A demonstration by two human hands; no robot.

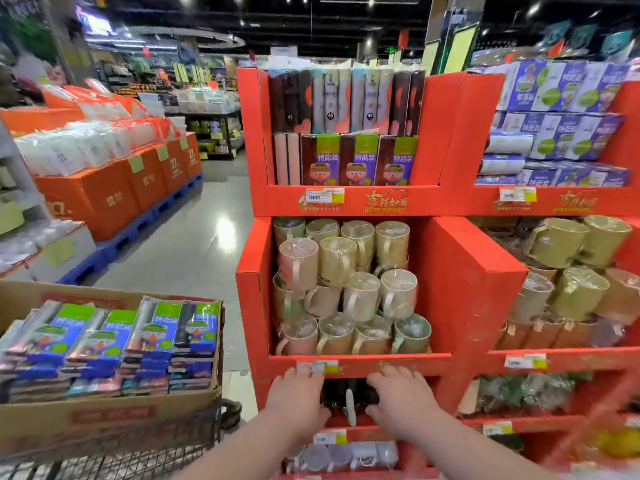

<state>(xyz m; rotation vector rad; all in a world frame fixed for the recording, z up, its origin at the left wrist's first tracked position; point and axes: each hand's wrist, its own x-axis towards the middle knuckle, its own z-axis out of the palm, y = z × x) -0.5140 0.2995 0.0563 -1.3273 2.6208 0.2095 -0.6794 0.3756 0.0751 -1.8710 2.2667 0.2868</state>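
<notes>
Head view: left hand (297,398) and right hand (403,396) reach into the red shelf (360,366), onto dark packs (334,390); whether either grip is grasping them, I cannot tell.

Store aisle: glossy grey floor (194,258), dark ceiling (346,15) with spotlights, red cardboard display shelves (460,133), blue pallets (124,235).

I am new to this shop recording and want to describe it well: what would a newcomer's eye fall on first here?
The bright red cardboard display stand in the middle strikes first, its middle shelf packed with film-wrapped mugs. Below them, the left hand and the right hand reach to dark goods on a lower shelf. At the lower left, a cardboard box of blue packs sits on a wire cart.
</notes>
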